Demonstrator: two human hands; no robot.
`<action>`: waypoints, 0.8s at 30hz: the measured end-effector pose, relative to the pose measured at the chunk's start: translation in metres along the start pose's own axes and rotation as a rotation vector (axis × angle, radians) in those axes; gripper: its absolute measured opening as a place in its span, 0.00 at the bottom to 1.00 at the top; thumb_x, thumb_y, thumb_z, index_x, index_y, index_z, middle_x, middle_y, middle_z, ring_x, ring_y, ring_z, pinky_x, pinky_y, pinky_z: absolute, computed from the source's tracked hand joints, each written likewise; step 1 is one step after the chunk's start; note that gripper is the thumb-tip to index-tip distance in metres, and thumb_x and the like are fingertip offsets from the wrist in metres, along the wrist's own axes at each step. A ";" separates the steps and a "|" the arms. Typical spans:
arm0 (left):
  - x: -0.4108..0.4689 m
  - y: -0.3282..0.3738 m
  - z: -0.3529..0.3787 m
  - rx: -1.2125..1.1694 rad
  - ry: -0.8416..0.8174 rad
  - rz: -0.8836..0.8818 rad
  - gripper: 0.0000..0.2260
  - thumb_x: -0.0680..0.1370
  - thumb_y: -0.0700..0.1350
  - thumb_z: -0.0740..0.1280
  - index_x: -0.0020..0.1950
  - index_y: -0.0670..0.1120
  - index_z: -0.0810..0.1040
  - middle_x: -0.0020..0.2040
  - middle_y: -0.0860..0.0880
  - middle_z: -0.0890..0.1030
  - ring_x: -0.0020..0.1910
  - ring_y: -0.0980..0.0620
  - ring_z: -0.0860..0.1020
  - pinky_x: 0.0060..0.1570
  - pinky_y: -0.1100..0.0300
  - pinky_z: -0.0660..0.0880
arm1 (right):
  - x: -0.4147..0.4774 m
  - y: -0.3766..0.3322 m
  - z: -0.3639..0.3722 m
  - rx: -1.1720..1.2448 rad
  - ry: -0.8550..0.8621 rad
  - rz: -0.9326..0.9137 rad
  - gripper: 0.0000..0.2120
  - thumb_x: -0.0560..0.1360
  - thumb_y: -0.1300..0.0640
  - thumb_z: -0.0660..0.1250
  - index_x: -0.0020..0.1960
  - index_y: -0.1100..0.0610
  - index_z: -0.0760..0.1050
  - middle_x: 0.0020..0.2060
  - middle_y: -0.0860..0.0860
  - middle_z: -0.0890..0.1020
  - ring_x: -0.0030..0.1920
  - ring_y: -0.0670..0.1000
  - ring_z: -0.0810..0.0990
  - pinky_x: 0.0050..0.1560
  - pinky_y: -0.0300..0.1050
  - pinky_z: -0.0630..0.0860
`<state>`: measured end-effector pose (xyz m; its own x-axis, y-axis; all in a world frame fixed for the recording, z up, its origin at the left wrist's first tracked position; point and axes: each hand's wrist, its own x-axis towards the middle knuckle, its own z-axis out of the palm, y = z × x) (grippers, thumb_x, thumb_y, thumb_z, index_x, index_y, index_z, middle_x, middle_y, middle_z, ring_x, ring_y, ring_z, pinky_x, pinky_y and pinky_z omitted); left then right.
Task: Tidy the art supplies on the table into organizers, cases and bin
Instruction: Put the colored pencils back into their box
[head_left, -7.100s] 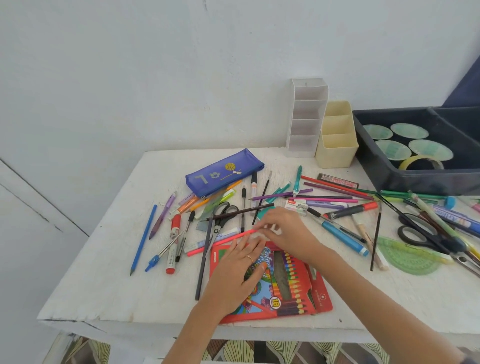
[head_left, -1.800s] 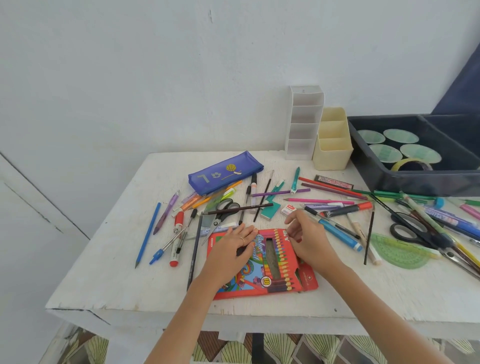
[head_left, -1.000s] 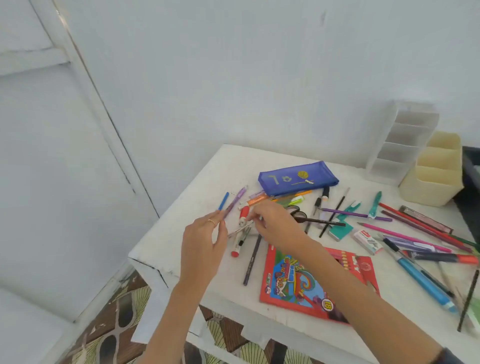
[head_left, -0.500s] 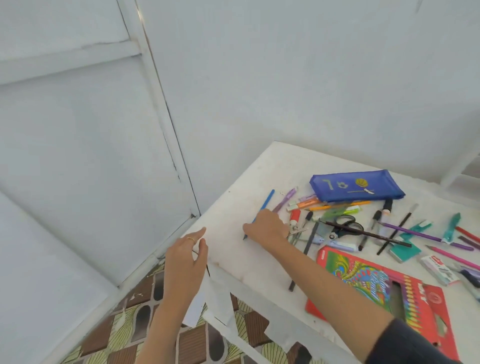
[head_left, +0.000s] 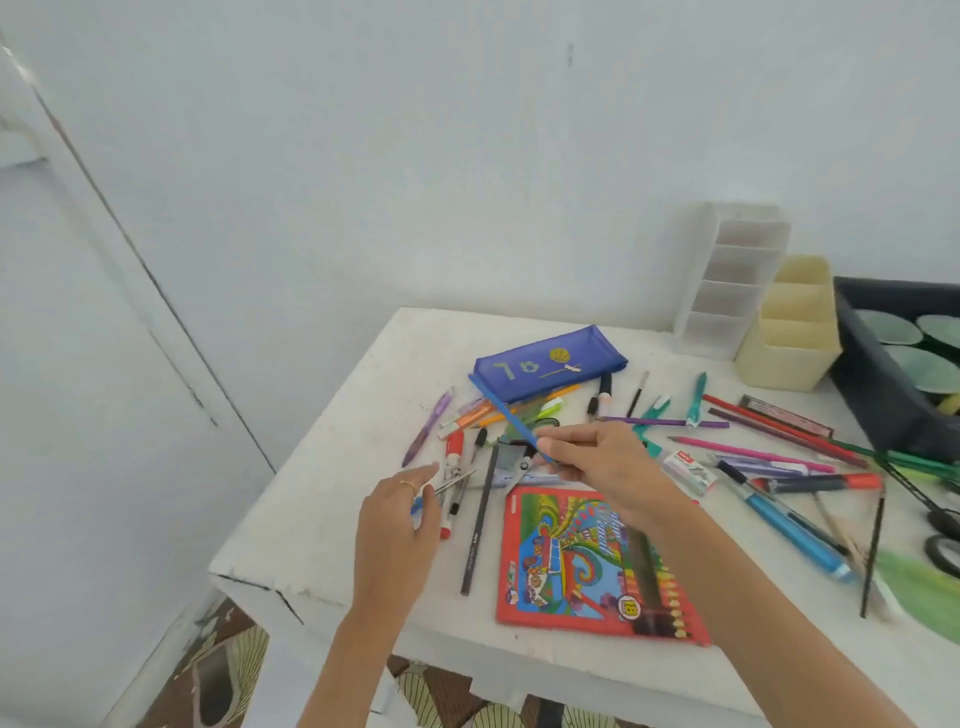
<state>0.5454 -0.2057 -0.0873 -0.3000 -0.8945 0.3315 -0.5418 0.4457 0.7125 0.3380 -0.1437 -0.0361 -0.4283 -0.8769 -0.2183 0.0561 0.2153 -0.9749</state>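
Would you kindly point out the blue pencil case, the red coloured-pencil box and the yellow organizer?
blue pencil case (head_left: 548, 366), head view, middle of its face.
red coloured-pencil box (head_left: 566, 571), head view, printed cover.
yellow organizer (head_left: 784, 364), head view, front wall.

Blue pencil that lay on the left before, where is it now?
The right hand picked up the blue pencil and pinches it above the clutter. Both hands left the red pencil box; the left hand hovers open. Box and blue case stayed put.
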 end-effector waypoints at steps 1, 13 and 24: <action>0.002 0.010 0.012 -0.013 -0.021 0.034 0.12 0.78 0.38 0.63 0.59 0.47 0.79 0.55 0.51 0.80 0.56 0.54 0.76 0.58 0.60 0.71 | -0.006 0.004 -0.021 -0.049 0.061 -0.022 0.09 0.72 0.65 0.70 0.52 0.64 0.81 0.36 0.56 0.83 0.32 0.46 0.79 0.38 0.34 0.78; -0.010 0.073 0.107 -0.007 -0.472 0.274 0.17 0.81 0.46 0.60 0.70 0.49 0.70 0.70 0.53 0.70 0.70 0.58 0.65 0.66 0.71 0.55 | -0.097 0.063 -0.196 -0.756 0.634 -0.063 0.19 0.71 0.73 0.66 0.42 0.49 0.82 0.35 0.46 0.76 0.40 0.53 0.74 0.41 0.43 0.67; -0.009 0.066 0.116 0.107 -0.601 0.300 0.19 0.82 0.50 0.54 0.74 0.52 0.62 0.75 0.55 0.60 0.75 0.59 0.53 0.72 0.63 0.49 | -0.089 0.073 -0.176 -0.830 0.467 -0.043 0.15 0.73 0.65 0.68 0.45 0.45 0.82 0.39 0.45 0.75 0.47 0.51 0.71 0.47 0.43 0.66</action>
<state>0.4216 -0.1640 -0.1151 -0.8167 -0.5712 0.0819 -0.4328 0.7001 0.5680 0.2219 0.0256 -0.0805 -0.7421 -0.6696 0.0310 -0.5490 0.5807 -0.6012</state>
